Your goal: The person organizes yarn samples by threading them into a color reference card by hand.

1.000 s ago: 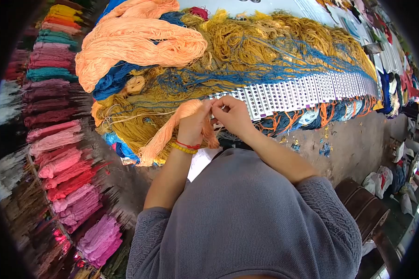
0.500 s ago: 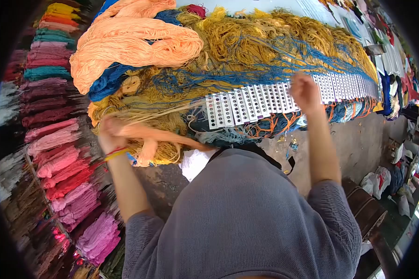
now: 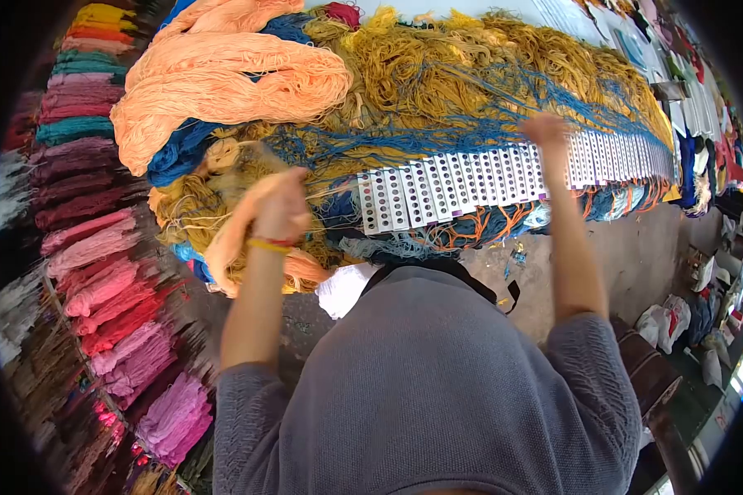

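Observation:
Peach yarn (image 3: 238, 227) runs up from the front left of the pile and is gripped in my left hand (image 3: 281, 213), a little blurred, with a bracelet at the wrist. My right hand (image 3: 546, 134) is curled closed above the row of white punched cards (image 3: 458, 181); what its fingers pinch, if anything, is too smeared to see. Blue threads (image 3: 470, 128) run along the back of the cards beside this hand. Under and behind both hands spreads a heap of mustard yarn (image 3: 421, 62). A thick peach skein (image 3: 231, 78) lies on its left end.
Hanks of pink yarn (image 3: 107, 289) and other colours line the rack on my left. Dark blue and orange yarn (image 3: 504, 219) hangs below the cards. A white bundle (image 3: 343, 289) is by my waist. Bags (image 3: 664, 322) sit on the floor at right.
My left hand has swung right and upward with the peach yarn, toward the cards. My right hand has shifted slightly up and away, still over the cards.

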